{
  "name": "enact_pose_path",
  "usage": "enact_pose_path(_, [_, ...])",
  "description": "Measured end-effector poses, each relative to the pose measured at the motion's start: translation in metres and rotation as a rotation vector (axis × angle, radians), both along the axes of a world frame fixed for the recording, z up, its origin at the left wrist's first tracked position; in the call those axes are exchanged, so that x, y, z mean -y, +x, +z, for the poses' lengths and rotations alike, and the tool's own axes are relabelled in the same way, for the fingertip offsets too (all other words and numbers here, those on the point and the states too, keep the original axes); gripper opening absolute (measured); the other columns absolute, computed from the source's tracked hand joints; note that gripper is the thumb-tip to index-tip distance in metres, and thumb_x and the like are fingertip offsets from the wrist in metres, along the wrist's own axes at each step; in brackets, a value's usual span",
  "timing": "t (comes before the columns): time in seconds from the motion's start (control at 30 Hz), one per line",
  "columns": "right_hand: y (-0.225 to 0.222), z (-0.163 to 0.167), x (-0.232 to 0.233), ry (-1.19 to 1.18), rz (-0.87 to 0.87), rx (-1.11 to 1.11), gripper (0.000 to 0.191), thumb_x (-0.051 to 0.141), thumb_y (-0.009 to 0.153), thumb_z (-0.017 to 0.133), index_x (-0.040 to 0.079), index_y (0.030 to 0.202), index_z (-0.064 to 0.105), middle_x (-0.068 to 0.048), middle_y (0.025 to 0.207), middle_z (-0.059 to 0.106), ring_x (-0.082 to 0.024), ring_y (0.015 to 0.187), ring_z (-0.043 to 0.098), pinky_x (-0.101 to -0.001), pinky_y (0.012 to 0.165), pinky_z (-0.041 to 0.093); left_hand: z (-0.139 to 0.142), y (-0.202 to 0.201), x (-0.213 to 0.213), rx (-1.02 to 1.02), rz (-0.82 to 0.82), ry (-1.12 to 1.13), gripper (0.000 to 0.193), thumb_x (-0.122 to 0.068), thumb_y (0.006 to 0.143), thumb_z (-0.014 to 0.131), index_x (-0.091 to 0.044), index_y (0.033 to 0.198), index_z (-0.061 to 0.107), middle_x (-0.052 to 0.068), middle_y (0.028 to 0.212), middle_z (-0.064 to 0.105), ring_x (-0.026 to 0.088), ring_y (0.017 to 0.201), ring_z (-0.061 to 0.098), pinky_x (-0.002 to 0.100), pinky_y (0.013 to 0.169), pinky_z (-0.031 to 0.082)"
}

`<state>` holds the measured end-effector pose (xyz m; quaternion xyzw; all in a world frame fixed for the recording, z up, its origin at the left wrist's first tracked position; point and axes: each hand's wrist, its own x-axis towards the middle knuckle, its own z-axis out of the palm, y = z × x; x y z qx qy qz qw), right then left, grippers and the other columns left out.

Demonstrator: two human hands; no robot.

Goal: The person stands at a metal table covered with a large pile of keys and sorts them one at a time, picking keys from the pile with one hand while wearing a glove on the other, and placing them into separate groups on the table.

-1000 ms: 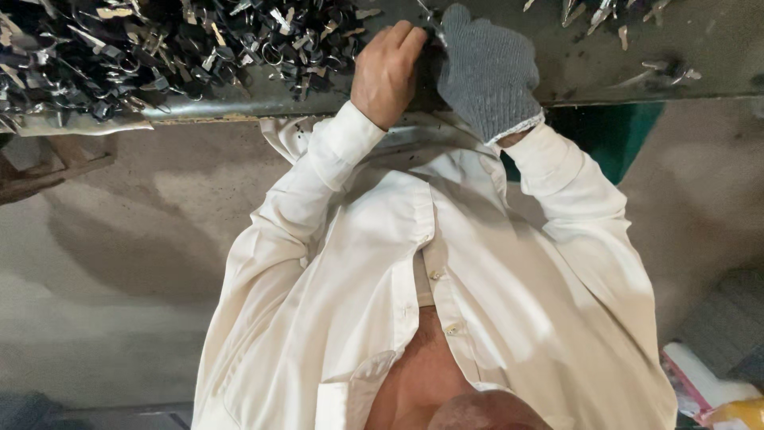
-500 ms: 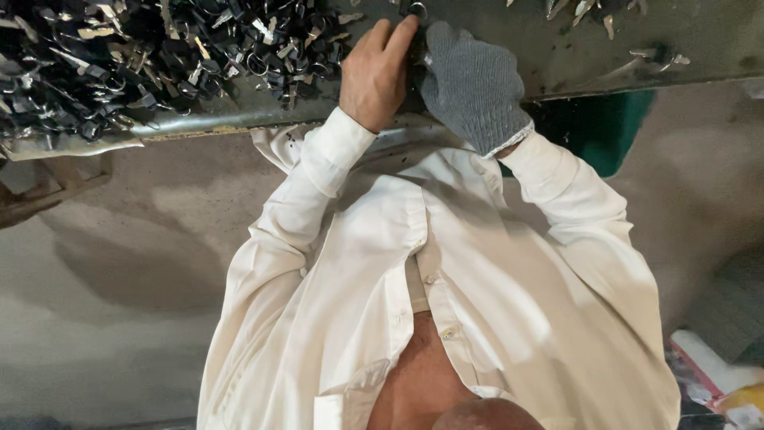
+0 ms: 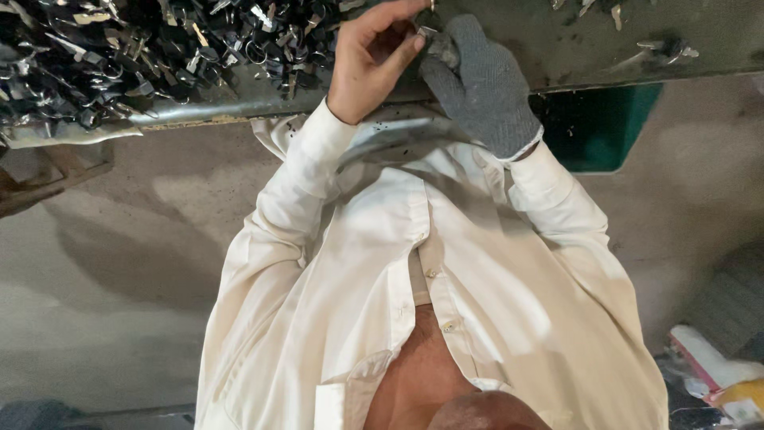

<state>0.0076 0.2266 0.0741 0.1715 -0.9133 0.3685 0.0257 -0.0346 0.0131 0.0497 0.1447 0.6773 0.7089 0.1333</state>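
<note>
Pinching a small silvery metal piece [image 3: 424, 33] between thumb and fingertips, the bare left hand [image 3: 372, 56] is curled closed around it at the near edge of the grey-green metal worktop [image 3: 573, 48]. The grey knitted-gloved right hand [image 3: 477, 84] meets it from the other side, its fingers folded shut against the same small piece, so both hands grip it together just above the worktop edge. What exactly the piece is cannot be told; most of it is hidden by the fingers.

To the left of the hands lies a large heap of dark and shiny metal parts with rings and flat blades [image 3: 135, 56], spread along the worktop and reaching nearly to the bare hand. To the right, only a few scattered loose metal bits [image 3: 660, 52] lie well apart from the hands.

Judging by this, one piece is in hand, the big heap remains to be gone through, and only a few pieces lie on the right, so the work seems far from its end.

Below the hands, the cream long-sleeved shirt [image 3: 430, 287] fills the view, with a concrete floor [image 3: 119, 263] beyond.
</note>
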Motion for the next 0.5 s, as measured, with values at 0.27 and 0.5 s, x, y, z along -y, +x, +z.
enact_pose_path(0.27, [-0.004, 0.004, 0.005, 0.489, -0.094, -0.083, 0.037, 0.03, 0.102, 0.077, 0.007, 0.124, 0.058, -0.014, 0.095, 0.069, -0.032, 0.075, 0.07, -0.043, 0.059, 0.053, -0.001, 0.004, -0.009, -0.523, 0.137, -0.615, 0.026, 0.003, 0.097, 0.068, -0.001, 0.121, 0.06, 0.018, 0.106, 0.06, 0.043, 0.096, 0.061, 0.05, 0.083, 0.05])
enact_pose_path(0.5, [-0.016, 0.008, 0.006, 0.632, -0.049, -0.134, 0.036, 0.032, 0.097, 0.075, 0.008, 0.119, 0.059, -0.013, 0.092, 0.069, -0.03, 0.071, 0.07, -0.0426, 0.053, 0.052, -0.006, 0.005, -0.007, -0.488, 0.085, -0.615, 0.039, 0.008, 0.082, 0.064, 0.001, 0.12, 0.061, 0.021, 0.106, 0.06, 0.045, 0.096, 0.06, 0.051, 0.082, 0.051])
